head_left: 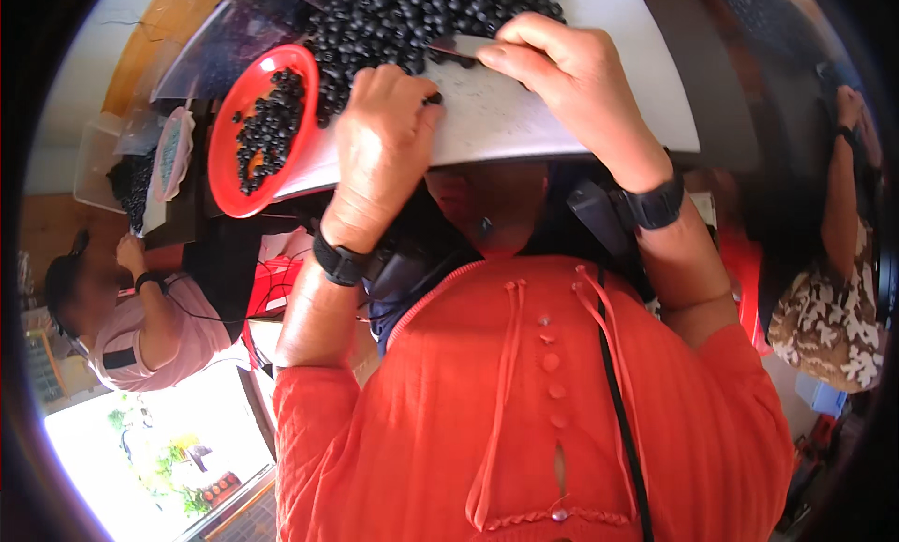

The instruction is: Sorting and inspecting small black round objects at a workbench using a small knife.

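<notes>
A pile of small, glossy, black bead-like pieces covers the far part of the white tabletop. My left hand is closed near the front edge, with a black bead-like piece showing at the thumb and fingertips. My right hand pinches a short, flat, metal blade-like tool; its tip touches the near edge of the pile. The fingers hide the tool's grip end, so its exact kind is unclear. Left of my left hand, a red oval dish holds more black pieces.
On the left, a person in a pale top sits by a clear plastic tub and a scalloped dish. Another person in camouflage-patterned clothing is at the far right. The white tabletop's curved edge lies close to my body.
</notes>
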Tool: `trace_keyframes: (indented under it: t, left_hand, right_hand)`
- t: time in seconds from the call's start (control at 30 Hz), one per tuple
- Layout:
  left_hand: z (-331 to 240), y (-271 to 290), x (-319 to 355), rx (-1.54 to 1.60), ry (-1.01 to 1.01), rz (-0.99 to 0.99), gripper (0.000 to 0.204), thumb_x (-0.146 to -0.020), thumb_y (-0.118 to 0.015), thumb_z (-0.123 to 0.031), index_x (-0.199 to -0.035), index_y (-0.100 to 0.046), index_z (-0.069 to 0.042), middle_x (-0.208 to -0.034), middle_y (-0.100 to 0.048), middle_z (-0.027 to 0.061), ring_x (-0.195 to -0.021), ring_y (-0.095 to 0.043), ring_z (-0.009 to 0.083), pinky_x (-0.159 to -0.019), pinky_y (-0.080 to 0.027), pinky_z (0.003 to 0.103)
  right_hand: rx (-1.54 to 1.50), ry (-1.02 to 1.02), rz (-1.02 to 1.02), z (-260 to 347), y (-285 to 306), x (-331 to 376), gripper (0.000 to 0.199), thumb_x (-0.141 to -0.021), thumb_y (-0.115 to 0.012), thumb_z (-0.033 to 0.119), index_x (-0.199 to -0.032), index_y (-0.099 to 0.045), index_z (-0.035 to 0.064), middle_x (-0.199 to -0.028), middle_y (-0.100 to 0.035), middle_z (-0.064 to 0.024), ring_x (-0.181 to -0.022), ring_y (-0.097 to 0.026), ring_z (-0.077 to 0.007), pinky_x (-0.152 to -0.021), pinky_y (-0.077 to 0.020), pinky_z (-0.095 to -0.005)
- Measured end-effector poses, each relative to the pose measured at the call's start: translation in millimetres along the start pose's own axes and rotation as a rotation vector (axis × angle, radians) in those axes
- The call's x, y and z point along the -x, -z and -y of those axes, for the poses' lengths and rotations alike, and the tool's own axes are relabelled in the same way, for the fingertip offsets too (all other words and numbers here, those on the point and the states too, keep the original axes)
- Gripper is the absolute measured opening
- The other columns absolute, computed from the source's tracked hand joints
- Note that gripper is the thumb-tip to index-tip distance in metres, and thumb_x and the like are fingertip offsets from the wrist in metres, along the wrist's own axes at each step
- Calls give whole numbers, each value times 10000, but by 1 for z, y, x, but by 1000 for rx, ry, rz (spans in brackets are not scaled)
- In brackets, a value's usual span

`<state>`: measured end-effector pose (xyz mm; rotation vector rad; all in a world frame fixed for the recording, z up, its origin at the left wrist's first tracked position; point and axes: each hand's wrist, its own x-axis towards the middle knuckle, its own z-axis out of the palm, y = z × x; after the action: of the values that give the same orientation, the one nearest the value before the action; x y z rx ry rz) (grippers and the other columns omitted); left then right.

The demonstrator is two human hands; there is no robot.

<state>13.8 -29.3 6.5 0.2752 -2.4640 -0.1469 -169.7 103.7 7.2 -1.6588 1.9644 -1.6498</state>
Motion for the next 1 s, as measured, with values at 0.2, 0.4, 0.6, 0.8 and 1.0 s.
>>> trace_keyframes:
  t: [0.2,0.4,0.6,0.8,1.0]
  left_hand:
    - [-1,-1,-4,-75,-4,32,145,-833,-728,-38,-976,-702,-38,-927,-640,100,-902,-632,311,-745,-546,427]
    - [-16,10,-11,950,570,100,154,-957,-699,-75,-1072,-712,26,-946,-707,74,-841,-645,149,-682,-513,308]
    - [-18,-3,-11,1578,776,42,202,-1028,-630,-83,-1171,-661,56,-960,-724,121,-770,-650,145,-640,-495,277]
    - [-22,-12,-12,1659,708,15,200,-1042,-601,-69,-1173,-669,66,-1002,-716,139,-836,-672,165,-663,-518,299]
    - [-24,-12,-10,1651,718,-24,200,-1049,-592,-51,-1191,-662,71,-1020,-718,152,-848,-680,182,-676,-540,303]
  right_hand:
    - [94,138,18,8,5,5,180,-965,-754,152,-889,-688,3,-623,-494,11,-583,-421,-47,-522,-345,-259]
    - [-3,119,-62,5,6,10,194,-949,-761,188,-867,-685,30,-600,-524,-45,-549,-494,-151,-517,-394,-310]
    - [53,138,-82,1,0,10,215,-926,-779,256,-833,-688,85,-556,-549,-90,-496,-560,-248,-490,-429,-371]
    - [36,131,-59,-1,0,9,214,-945,-765,246,-836,-690,77,-562,-554,-79,-492,-555,-221,-491,-423,-355]
    - [-40,7,-77,3,10,4,266,-955,-759,280,-826,-695,56,-552,-527,-80,-490,-505,-185,-499,-408,-351]
